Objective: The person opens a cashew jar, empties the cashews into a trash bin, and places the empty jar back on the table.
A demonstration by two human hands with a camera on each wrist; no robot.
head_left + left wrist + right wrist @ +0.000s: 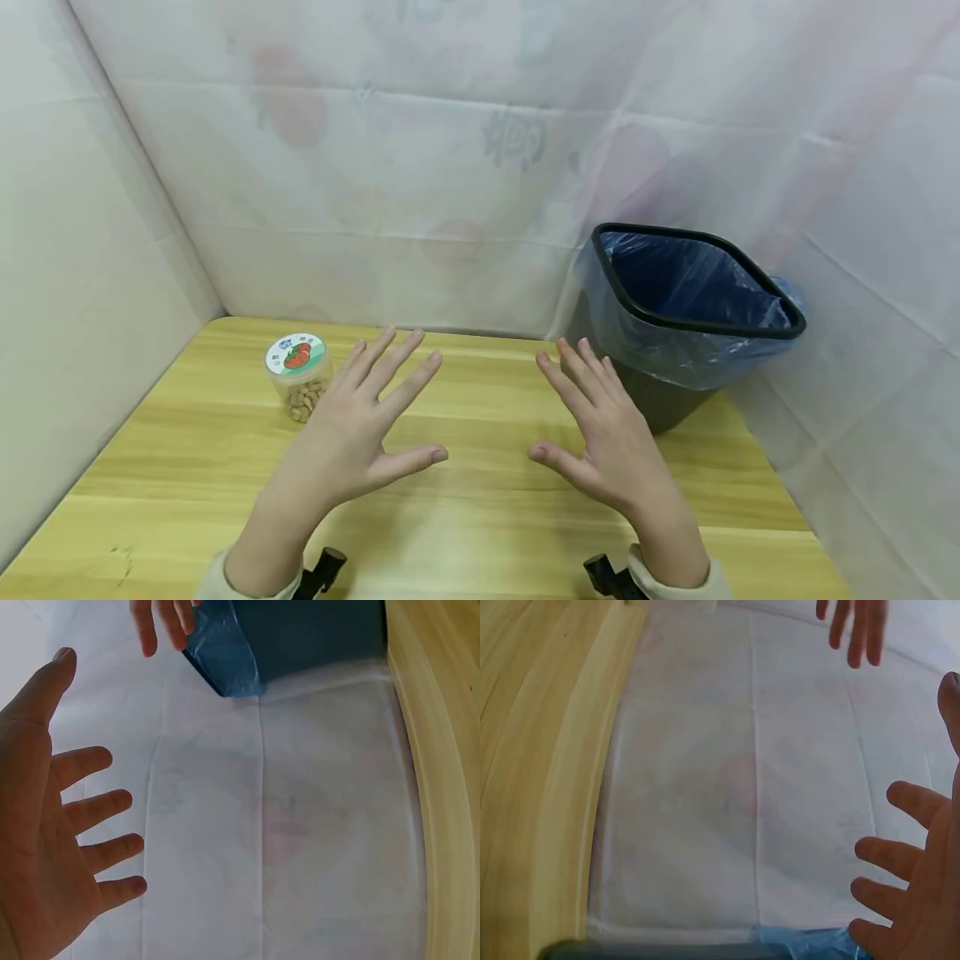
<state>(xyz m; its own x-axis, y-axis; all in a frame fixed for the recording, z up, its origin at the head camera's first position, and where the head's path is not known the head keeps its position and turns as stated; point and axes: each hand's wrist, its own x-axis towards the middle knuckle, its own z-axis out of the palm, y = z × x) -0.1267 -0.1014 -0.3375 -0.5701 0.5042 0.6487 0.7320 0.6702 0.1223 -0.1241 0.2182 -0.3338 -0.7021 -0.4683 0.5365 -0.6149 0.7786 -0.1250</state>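
Both hands hover over the wooden table with fingers spread and nothing held. In the head view the left hand (352,433) is just right of a clear plastic jar (303,392), overlapping its edge. The jar has a white and green lid with a red fruit picture, and tan nut-like pieces show inside. My right hand (611,437) is in front of a dark trash can (652,387) lined with a translucent blue bag (690,275). Each wrist view shows its own palm, the left hand (52,840) and the right hand (919,877), with the other hand's fingertips at the top.
The light wooden table (465,517) ends at a pale printed cloth wall (420,192) behind. Another pale wall (67,275) borders the left side, and cloth also hangs on the right, beside the trash can. A black wrist mount (322,571) sits at the left cuff.
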